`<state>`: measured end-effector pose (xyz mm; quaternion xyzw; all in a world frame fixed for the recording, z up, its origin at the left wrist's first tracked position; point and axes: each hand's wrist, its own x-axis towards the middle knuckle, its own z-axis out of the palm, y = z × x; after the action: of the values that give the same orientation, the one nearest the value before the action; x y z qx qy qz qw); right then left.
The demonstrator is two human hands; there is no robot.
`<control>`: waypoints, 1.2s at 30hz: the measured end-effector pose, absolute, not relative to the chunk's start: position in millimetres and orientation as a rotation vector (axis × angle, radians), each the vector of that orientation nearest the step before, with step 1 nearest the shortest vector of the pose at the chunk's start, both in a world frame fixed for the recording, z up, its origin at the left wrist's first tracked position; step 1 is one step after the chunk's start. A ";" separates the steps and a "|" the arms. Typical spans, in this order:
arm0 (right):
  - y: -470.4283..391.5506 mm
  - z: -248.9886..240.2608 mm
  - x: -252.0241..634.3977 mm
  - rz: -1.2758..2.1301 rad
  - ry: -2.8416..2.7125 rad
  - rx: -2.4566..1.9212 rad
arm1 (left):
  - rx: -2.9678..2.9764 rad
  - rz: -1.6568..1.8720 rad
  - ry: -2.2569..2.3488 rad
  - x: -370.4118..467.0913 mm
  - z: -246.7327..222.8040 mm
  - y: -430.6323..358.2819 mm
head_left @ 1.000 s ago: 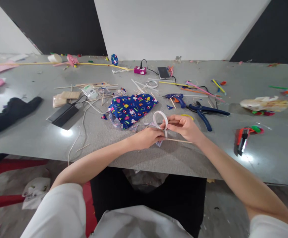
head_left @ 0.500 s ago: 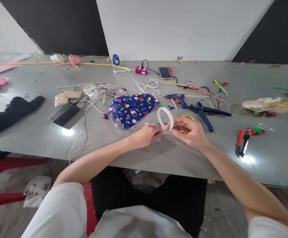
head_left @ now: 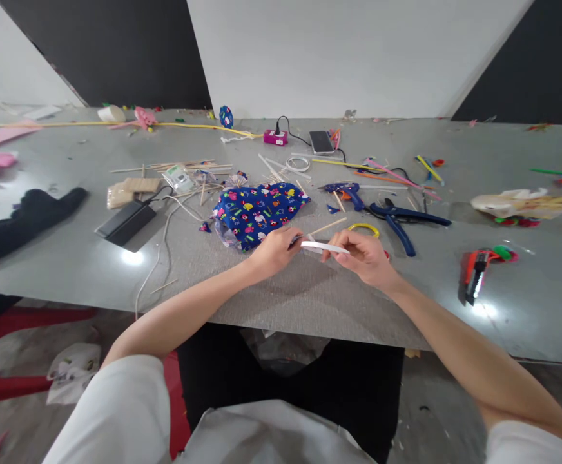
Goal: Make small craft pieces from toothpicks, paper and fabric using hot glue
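Observation:
A white ring (head_left: 323, 246), seen nearly edge-on, is between my hands above the near part of the table. My right hand (head_left: 365, 258) pinches its right side with thumb and fingers. At its left end is my left hand (head_left: 277, 252), fingers pressed together on something small and greyish that I cannot make out. Blue patterned fabric (head_left: 259, 209) lies just beyond my left hand. A thin wooden stick (head_left: 328, 226) and a yellow ring (head_left: 364, 228) are on the table behind my right hand.
To the right lie a blue glue gun (head_left: 346, 192), blue-handled cutters (head_left: 399, 229) and a red cutter knife (head_left: 477, 277). A black adapter (head_left: 129, 221) with a cable is at left. Farther back are a phone (head_left: 321, 142) and a pink box (head_left: 276, 137).
The white ring has tipped from upright to nearly flat and sits lower. My left hand has shifted slightly left and up. The wooden stick and yellow ring now show more fully.

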<state>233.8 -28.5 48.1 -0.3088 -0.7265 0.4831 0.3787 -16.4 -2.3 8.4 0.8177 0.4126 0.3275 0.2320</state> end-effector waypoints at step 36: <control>-39.7 19.7 191.0 0.169 -2.223 -1.269 | 2.307 1.323 1.144 -11.1 20.6 -19.8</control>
<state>191.0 -39.7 19.7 -0.4742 -0.8308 0.0633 0.2843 -11.1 -19.8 20.6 0.7908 0.3923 0.4535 0.1230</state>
